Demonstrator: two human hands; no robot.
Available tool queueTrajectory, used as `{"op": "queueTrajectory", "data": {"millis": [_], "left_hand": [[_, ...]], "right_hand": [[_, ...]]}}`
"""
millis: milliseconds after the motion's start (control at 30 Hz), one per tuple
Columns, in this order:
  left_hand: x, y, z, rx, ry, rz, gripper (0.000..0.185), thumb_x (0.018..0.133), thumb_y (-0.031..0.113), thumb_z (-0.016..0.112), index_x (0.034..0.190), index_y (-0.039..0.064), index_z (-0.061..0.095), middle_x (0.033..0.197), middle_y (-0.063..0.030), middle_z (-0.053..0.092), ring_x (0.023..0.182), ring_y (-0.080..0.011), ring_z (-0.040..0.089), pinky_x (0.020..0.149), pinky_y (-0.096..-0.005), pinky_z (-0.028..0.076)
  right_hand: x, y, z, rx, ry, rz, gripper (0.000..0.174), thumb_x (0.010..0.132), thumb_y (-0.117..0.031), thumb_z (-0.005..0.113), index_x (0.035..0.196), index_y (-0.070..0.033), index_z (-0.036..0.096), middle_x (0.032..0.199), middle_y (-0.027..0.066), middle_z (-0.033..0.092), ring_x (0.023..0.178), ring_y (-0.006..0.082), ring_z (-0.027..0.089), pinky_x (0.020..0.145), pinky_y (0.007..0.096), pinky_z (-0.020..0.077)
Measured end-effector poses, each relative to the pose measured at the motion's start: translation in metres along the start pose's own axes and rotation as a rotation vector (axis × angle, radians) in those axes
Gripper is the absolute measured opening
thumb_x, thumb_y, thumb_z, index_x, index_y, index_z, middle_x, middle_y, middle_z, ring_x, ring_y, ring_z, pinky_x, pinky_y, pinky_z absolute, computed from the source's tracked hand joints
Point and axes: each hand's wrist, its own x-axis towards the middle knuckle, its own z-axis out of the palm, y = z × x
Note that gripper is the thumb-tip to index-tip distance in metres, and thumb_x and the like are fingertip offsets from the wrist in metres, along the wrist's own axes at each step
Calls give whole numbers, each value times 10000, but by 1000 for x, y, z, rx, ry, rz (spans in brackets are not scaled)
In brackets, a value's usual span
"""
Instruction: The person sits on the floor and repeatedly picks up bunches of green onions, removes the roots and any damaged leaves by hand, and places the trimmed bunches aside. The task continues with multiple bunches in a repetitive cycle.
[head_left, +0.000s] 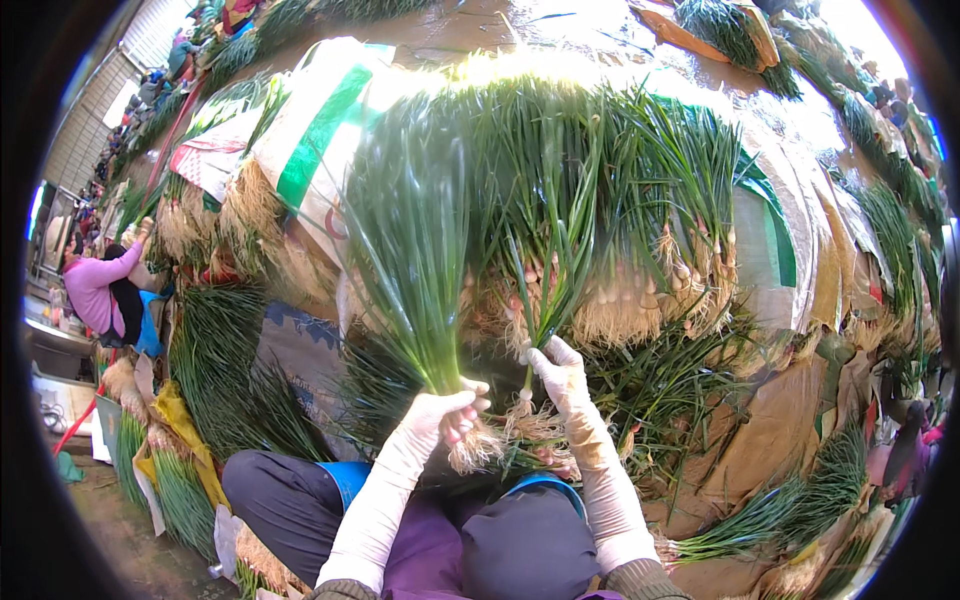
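Note:
In my gloved left hand (444, 414) is a thick bunch of green onions (420, 277), gripped near its pale bulbs. The leaves fan upward and the stringy roots (475, 448) hang below my fingers. To the right, my gloved right hand (556, 373) pinches a few green onion stalks (537, 315) above a white bulb (525, 395). Behind both hands lies a wide row of green onions (555, 157), with bulbs and roots facing me. Loose leaves (667, 382) and roots are strewn below that row, close to my right hand.
White woven sacks (315, 142) with green stripes flank the row on the left, and more sacks (795, 225) lie to the right. A dark green heap of leaves (217, 367) is at left. Another person (105, 285) in a pink top sits at far left, beside more onions.

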Motion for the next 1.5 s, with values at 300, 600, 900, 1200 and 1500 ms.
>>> {"op": "queueTrajectory", "data": {"millis": [300,600,900,1200,1500], "left_hand": [[-43,48,1,-209,-153,419,207,722,72,699,825,57,521,690,-64,543,556,-182,553,513,-305,485],[11,25,1,-452,-113,324,188,794,51,681,968,8,624,828,-93,635,675,-192,628,503,-243,496],[17,7,0,-393,-56,245,164,821,93,661,956,7,622,747,-127,640,595,-165,606,493,-231,485],[-7,28,27,-231,105,180,151,820,70,646,888,110,518,643,-48,530,438,-103,447,322,-205,307],[7,24,44,-385,21,271,102,886,69,595,985,66,571,807,-74,628,667,-190,598,591,-322,518]], "right_hand": [[-45,25,30,-1349,-888,-223,198,819,-149,556,1002,-127,629,836,119,633,836,322,629,717,391,517],[83,-1,23,-682,392,-510,108,876,-66,600,969,-17,625,812,102,632,654,199,617,590,307,522],[124,6,33,-384,227,-75,432,825,-315,677,1044,52,612,774,122,675,690,200,648,681,320,495],[99,-112,40,-789,2,-372,286,868,-313,544,907,-66,681,858,180,638,831,369,613,748,406,496],[56,-163,-39,-1237,389,-349,208,951,-253,537,944,-48,573,712,14,610,642,138,594,552,274,483]]}}
